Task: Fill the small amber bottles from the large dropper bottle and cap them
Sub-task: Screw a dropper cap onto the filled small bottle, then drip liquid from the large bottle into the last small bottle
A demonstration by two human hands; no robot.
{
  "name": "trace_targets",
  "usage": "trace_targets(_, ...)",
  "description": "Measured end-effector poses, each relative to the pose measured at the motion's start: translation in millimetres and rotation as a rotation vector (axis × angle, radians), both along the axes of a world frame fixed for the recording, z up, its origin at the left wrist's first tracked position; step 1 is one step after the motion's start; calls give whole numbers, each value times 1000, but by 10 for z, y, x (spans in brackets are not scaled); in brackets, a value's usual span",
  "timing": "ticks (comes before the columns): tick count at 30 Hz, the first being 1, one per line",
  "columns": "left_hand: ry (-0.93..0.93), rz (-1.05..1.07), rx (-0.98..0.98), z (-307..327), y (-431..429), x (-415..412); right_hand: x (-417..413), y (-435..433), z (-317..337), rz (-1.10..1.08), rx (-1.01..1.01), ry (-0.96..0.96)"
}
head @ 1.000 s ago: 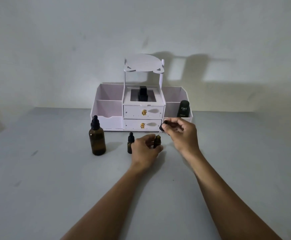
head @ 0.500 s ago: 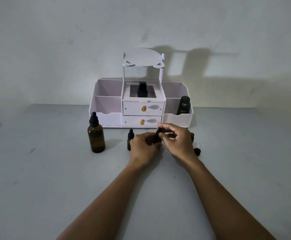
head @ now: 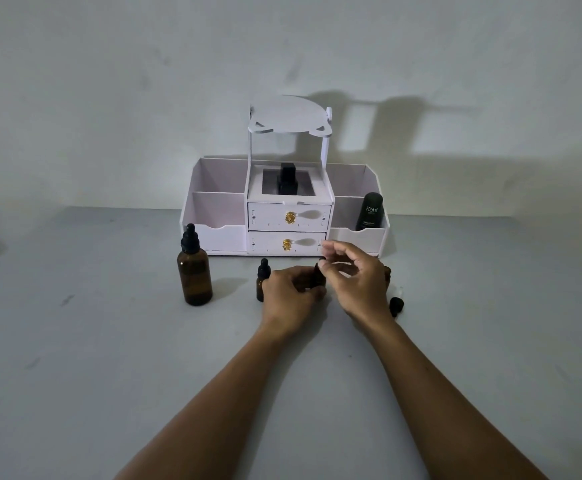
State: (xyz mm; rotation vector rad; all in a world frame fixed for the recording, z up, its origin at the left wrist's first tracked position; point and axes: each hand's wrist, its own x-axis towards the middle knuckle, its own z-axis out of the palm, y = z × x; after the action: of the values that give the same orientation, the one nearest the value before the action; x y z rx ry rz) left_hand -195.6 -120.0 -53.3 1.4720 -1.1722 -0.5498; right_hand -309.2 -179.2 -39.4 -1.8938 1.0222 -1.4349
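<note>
A large amber dropper bottle point(head: 195, 275) is standing at the left on the grey counter point(head: 109, 341), with a capped small bottle point(head: 262, 280) to its right. The left hand point(head: 289, 292) is gripping another small amber bottle point(head: 318, 278), fingers curled round it. The right hand point(head: 358, 275) is pinching its black cap point(head: 320, 260). A loose dropper cap point(head: 396, 304) is lying farther right.

The scene is dimly lit, and the corners of the frame are darkened. Light is thrown from left of the fingers point(head: 332, 244), as is shown by the shadows: that of the organizer point(head: 220, 233) is cast rightward onto the wall point(head: 109, 98), and those of the drawer knobs point(head: 289, 217) and the large dropper bottle point(head: 195, 275) likewise, the latter across the desk point(head: 74, 341). The small amber bottle point(head: 318, 277) between the fingers is reduced to a dark shape. The fingers of the right hand point(head: 358, 282) are slightly softened by blur.
</note>
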Motion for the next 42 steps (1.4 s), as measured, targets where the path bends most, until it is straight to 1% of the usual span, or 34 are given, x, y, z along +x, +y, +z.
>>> trace_targets(3,11,6,1,10,23,-19,-2,-14,-6,-32,-13,56)
trace_targets(5,-3,1,5,8,26,-8,0,-18,-10,-49,-26,27)
trace_targets(8,4,4,16,20,39,-9,-5,20,6,-8,-13,-9)
trace_targets(12,15,14,6,21,45,-34,6,24,1,-47,-28,67)
trace_targets(14,-17,5,0,17,39,-18,15,21,-2,-76,-39,44)
trace_targets(16,-34,8,-4,17,37,-13,17,34,3,-60,-38,14)
trace_targets(20,7,10,-6,19,47,-35,3,41,6,-53,-28,82)
trace_targets(25,-18,14,0,5,16,-3,7,18,-12,-55,-3,54)
trace_targets(29,-74,-2,20,-48,25,1,-25,42,-25,-24,-2,19)
trace_targets(32,-48,-4,91,-25,140,10,-67,80,-1,-25,-44,13)
trace_targets(35,-61,-37,101,14,363,1,-58,165,70,-52,-162,-4)
trace_targets(38,-144,-21,32,76,609,104,56,276,195,-56,-289,-45)
trace_targets(40,-204,51,-90,168,772,264,189,372,310,-16,-334,-81)
trace_targets(42,-244,167,-258,294,919,467,354,464,409,62,-327,-115)
